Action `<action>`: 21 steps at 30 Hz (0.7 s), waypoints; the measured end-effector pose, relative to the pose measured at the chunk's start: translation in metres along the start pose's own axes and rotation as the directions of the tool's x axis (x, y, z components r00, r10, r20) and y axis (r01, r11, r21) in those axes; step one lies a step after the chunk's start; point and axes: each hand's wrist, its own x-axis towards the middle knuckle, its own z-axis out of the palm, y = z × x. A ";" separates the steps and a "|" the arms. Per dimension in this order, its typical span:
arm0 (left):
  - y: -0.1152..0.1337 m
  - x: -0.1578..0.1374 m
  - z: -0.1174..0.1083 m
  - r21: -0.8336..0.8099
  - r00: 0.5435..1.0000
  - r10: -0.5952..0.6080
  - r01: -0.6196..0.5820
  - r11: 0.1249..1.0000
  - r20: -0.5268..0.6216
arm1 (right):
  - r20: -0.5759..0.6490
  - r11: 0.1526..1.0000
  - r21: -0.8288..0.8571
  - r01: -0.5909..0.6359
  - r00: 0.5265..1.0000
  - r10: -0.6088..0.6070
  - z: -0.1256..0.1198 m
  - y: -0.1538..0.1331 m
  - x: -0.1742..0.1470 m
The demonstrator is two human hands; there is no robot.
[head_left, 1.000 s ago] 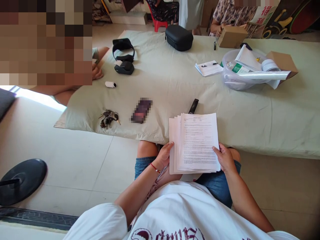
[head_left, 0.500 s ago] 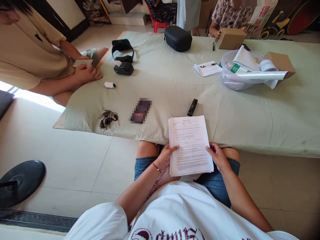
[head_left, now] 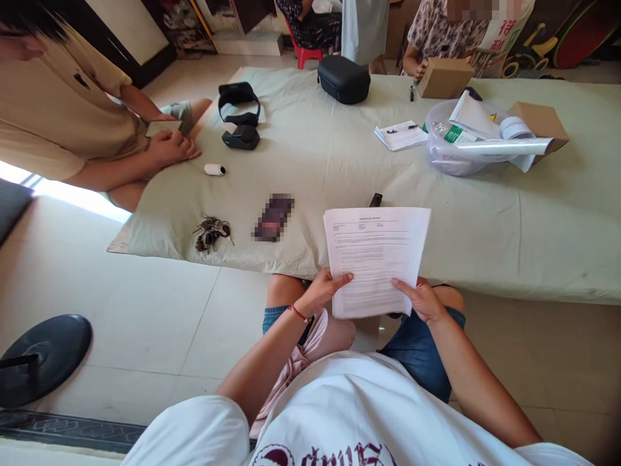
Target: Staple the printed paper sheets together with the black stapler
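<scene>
A stack of printed paper sheets is held up over my lap at the table's near edge. My left hand grips its left side, thumb on top and fingers underneath. On the opposite side my right hand pinches the stack the same way. The fingers beneath the paper are hidden. Just beyond the top edge, a small black device lies partly covered from view by the sheets. To the left on the cloth are a blurred-out phone-like object and a bunch of keys.
On the cloth-covered table are a white cylinder, a black headset, a black case, notes with a pen, and a filled plastic tub. One person sits at left; another holds a cardboard box.
Both hands have raised and tilted the paper stack, and its top edge now hides most of the small black device. My thumbs sit closer together on the sheets.
</scene>
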 end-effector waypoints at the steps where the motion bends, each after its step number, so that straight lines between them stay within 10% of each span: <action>1: 0.015 0.003 0.002 0.090 0.995 0.098 -0.099 0.991 0.011 | -0.029 0.998 -0.008 0.055 0.998 -0.056 -0.003 -0.009 0.005; 7: 0.101 0.028 0.018 0.389 0.877 0.428 -0.481 0.786 0.220 | -0.114 0.838 -0.234 0.493 0.842 -0.528 -0.016 -0.070 0.039; 13: 0.118 0.041 0.008 0.486 0.869 0.391 -0.494 0.721 0.302 | 0.209 0.805 -0.347 0.481 0.876 -0.434 -0.022 -0.106 0.044; 21: 0.100 0.051 0.013 0.414 0.904 0.398 -0.425 0.805 0.154 | 0.176 0.797 -0.341 0.498 0.867 -0.466 -0.012 -0.103 0.049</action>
